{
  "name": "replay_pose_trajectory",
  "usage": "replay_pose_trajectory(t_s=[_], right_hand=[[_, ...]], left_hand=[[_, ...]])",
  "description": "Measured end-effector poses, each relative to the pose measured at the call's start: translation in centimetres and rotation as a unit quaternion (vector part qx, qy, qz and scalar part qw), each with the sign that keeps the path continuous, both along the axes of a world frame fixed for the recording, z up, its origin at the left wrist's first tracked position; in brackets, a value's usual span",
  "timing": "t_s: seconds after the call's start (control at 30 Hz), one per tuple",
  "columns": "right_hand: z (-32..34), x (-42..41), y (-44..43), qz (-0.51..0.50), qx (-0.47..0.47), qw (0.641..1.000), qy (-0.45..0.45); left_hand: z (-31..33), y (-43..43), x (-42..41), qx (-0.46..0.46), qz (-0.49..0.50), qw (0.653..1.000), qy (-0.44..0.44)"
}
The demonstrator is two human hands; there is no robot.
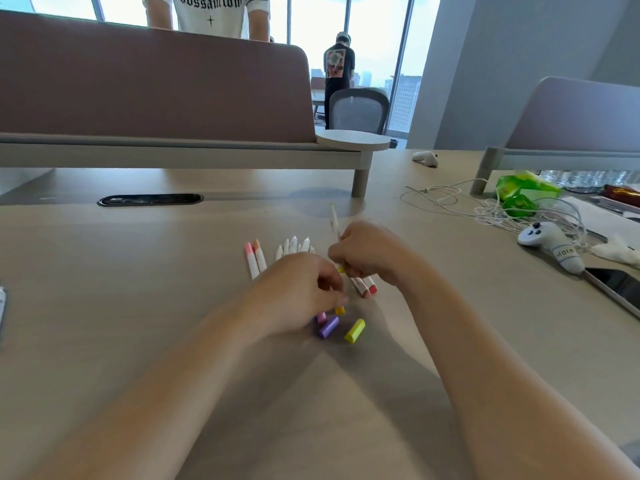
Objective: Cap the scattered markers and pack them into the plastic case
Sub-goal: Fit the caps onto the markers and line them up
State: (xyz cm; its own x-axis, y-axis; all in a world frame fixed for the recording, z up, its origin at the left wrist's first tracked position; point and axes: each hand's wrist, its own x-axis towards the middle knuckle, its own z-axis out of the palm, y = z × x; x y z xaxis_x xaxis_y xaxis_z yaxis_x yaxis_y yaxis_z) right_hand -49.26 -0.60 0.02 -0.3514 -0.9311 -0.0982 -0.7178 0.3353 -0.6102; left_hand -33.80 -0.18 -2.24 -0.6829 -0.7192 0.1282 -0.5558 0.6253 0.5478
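My right hand (367,252) grips a white marker (334,220) that tilts up and away, a yellow bit showing below the fingers. My left hand (298,292) hovers with curled fingers over loose caps; whether it pinches one is hidden. Loose caps lie just below it: a purple cap (328,327), a yellow cap (355,330), a small orange cap (340,310) and a pink cap (321,317). Two capped markers, pink and orange (255,259), lie to the left. Several white markers (293,245) lie behind my left hand. Two red-capped markers (365,287) lie under my right hand. No plastic case is in view.
A white game controller (535,235), tangled white cables (491,211), a green packet (523,192) and a phone (620,287) sit at the right. A brown desk divider (156,88) stands behind, with people beyond it. A cable slot (150,199) is set in the desk.
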Motion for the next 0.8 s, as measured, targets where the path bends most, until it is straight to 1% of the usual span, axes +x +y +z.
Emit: replay_pose_trajectory(t_s=[0.07, 0.13, 0.23, 0.3, 0.4, 0.47, 0.5, 0.57, 0.6, 0.63, 0.7, 0.8], right_hand=[[-0.2, -0.4, 0.4, 0.000, -0.020, 0.998, -0.054], [-0.2, -0.7, 0.6, -0.001, -0.043, 0.996, -0.075], [-0.3, -1.0, 0.4, -0.008, -0.078, 0.994, -0.071], [-0.3, -1.0, 0.3, -0.007, -0.093, 0.993, -0.066], [-0.4, -0.8, 0.4, 0.000, -0.108, 0.992, -0.071], [-0.5, -0.8, 0.4, 0.000, -0.117, 0.989, -0.085], [-0.5, -0.8, 0.4, -0.003, -0.120, 0.989, -0.085], [-0.5, -0.7, 0.5, -0.005, -0.126, 0.989, -0.077], [-0.5, -0.6, 0.6, -0.004, -0.127, 0.989, -0.073], [-0.5, -0.5, 0.7, 0.000, -0.125, 0.990, -0.070], [-0.4, -0.1, 0.9, 0.024, -0.108, 0.989, -0.093], [-0.1, 0.7, 1.6, 0.095, -0.073, 0.976, -0.180]], left_hand=[[-0.4, 0.5, -0.4, 0.004, -0.040, 0.998, -0.045], [-0.7, 0.7, -0.8, -0.004, -0.068, 0.995, -0.073], [-0.7, 1.0, -1.2, -0.050, -0.109, 0.987, -0.107], [-0.7, 1.1, -1.5, -0.083, -0.117, 0.982, -0.124], [-1.0, 1.1, -1.8, -0.089, -0.118, 0.982, -0.120], [-1.0, 1.1, -1.8, -0.078, -0.105, 0.988, -0.083], [-0.8, 1.1, -1.6, -0.059, -0.086, 0.993, -0.054], [-0.4, 0.6, -1.1, 0.007, -0.028, 0.999, 0.024], [-0.2, 0.2, -0.8, 0.038, 0.004, 0.997, 0.073], [-0.1, -0.4, -0.4, 0.065, 0.039, 0.989, 0.124], [0.1, -1.7, 0.3, 0.113, 0.109, 0.963, 0.221], [0.0, -3.4, 1.4, 0.182, 0.204, 0.899, 0.341]])
